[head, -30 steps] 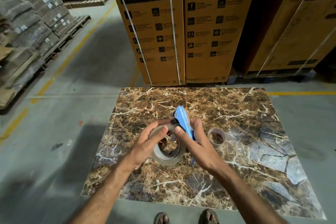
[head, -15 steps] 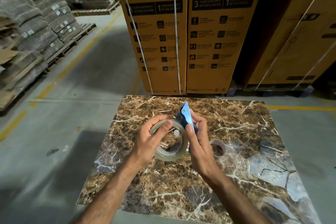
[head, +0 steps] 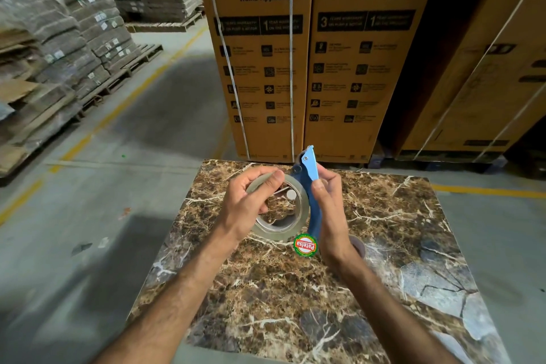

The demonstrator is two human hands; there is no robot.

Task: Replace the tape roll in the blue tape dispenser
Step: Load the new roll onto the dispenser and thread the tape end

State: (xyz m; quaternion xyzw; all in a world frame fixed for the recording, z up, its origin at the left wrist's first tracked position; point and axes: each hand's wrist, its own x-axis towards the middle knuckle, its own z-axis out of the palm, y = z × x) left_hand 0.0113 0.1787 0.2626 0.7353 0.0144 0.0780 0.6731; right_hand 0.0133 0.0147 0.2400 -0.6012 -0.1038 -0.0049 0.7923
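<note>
The left hand [head: 242,201] had its grip closed on the clear tape roll [head: 279,210], thumb over the upper rim, while the right hand [head: 331,210] was clamped on the blue tape dispenser [head: 310,186], held upright with its cutter end up. The roll sat against the dispenser's left side, both raised above the marbled counter [head: 295,298]. An empty cardboard core [head: 359,247] lay on the counter just right of the dispenser, partly hidden by the right wrist, and strapped Crompton boxes [head: 260,62] stood beyond it.

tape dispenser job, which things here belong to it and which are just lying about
Job:
blue tape dispenser, in right hand
clear tape roll, in left hand
empty tape core on marble table

Lying about:
Crompton boxes
stacked cardboard on pallets
</note>
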